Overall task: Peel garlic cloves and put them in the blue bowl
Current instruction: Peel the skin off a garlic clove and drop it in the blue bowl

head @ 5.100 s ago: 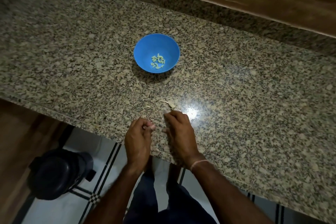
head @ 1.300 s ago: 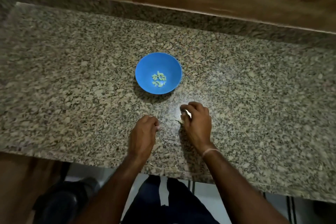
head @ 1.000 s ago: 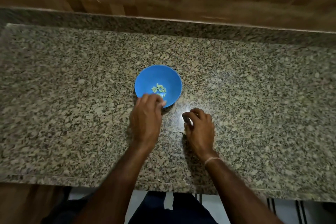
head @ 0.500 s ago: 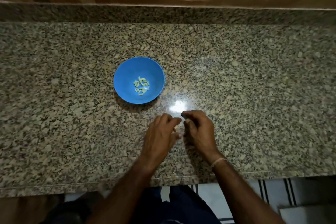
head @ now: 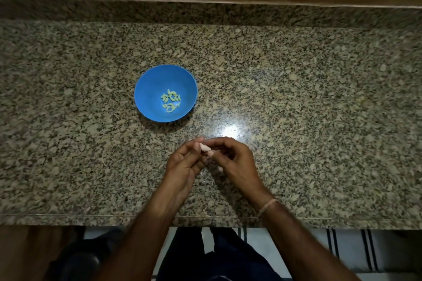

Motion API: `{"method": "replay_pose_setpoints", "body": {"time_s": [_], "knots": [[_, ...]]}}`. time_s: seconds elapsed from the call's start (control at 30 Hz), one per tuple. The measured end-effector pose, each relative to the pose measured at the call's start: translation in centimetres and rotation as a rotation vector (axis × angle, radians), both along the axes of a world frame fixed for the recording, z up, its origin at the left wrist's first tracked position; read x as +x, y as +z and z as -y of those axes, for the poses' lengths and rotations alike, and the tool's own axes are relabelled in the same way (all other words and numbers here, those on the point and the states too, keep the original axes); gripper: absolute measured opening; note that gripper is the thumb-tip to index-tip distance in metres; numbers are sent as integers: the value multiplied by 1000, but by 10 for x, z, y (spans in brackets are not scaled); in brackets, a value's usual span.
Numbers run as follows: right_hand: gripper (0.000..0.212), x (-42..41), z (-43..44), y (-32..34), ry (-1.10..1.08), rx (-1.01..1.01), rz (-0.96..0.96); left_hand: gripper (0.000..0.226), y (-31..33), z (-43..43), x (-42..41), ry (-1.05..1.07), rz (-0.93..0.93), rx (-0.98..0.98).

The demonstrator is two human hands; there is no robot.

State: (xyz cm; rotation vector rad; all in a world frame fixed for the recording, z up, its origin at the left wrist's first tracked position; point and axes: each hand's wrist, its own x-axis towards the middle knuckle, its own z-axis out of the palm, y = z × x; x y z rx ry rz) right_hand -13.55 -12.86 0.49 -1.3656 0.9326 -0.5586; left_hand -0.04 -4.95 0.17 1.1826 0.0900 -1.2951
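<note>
— Speckled granite worktop (head: 319, 98). What's changed?
— The garlic clove (head: 204, 147), just below the frame's centre, now shows pale between the fingertips; half a second ago the hands hid it.
— And the hands?
— Left hand (head: 182, 164) and right hand (head: 235, 159) both pinch it, fingers curled, lower right of the blue bowl (head: 150, 89) holding peeled cloves (head: 170, 101).

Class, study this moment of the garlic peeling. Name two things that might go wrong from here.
1. The garlic clove is only pinched between the fingertips of the left hand and right hand, above the counter and short of the blue bowl; it may slip out.
2. On that speckled granite in dim light, a dropped clove or skin would likely be hard to spot.
</note>
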Motion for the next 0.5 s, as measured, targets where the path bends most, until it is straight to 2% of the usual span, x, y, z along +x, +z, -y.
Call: {"method": "replay_pose_setpoints", "body": {"time_s": [0.3, 0.5], "knots": [[14, -9, -2, 9, 13, -206, -43, 23, 13, 3, -13, -9, 149, 9], [14, -11, -3, 11, 20, -333, -83, 24, 18, 1, -16, -43, 151, -16]]}}
